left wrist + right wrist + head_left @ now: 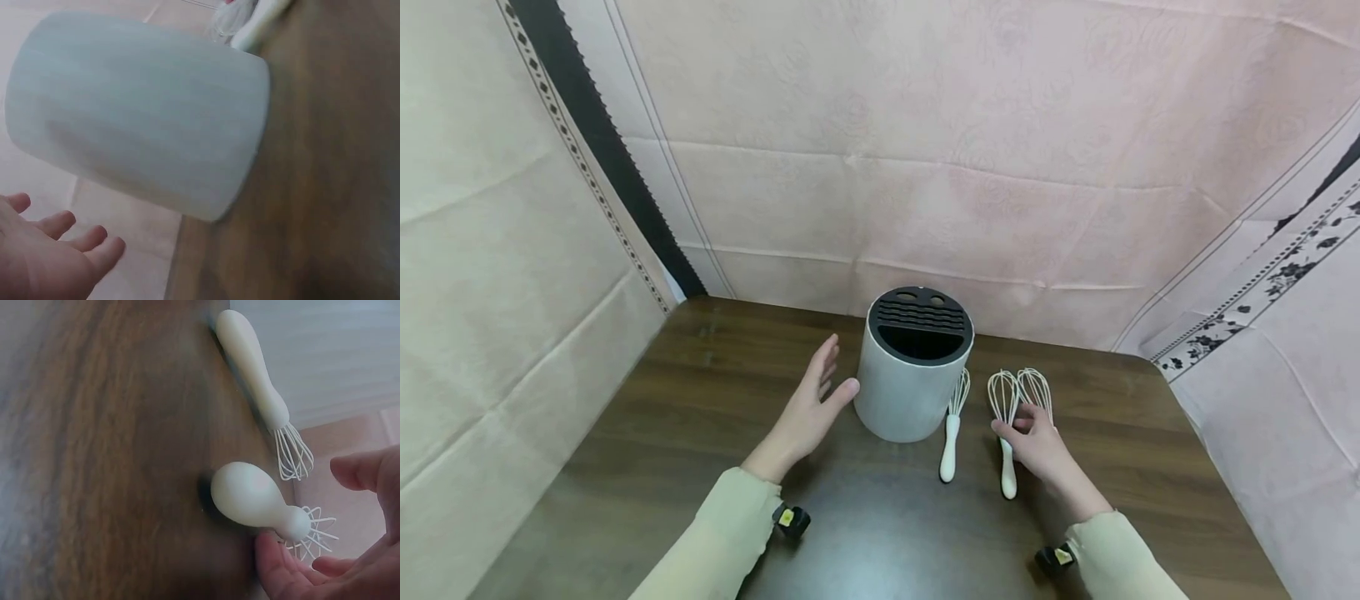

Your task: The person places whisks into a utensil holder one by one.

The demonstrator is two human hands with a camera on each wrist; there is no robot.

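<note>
Head view, nearest first: pale green sleeves reach over the wooden bench. The right hand has its fingers at the neck of the middle whisk, thumb apart and grip not closed; a farther whisk lies partly behind that hand. The left whisk lies just beside the white holder. The left hand, empty with fingers extended, is near the holder's other side. Pale cloth hangs beyond.
</note>
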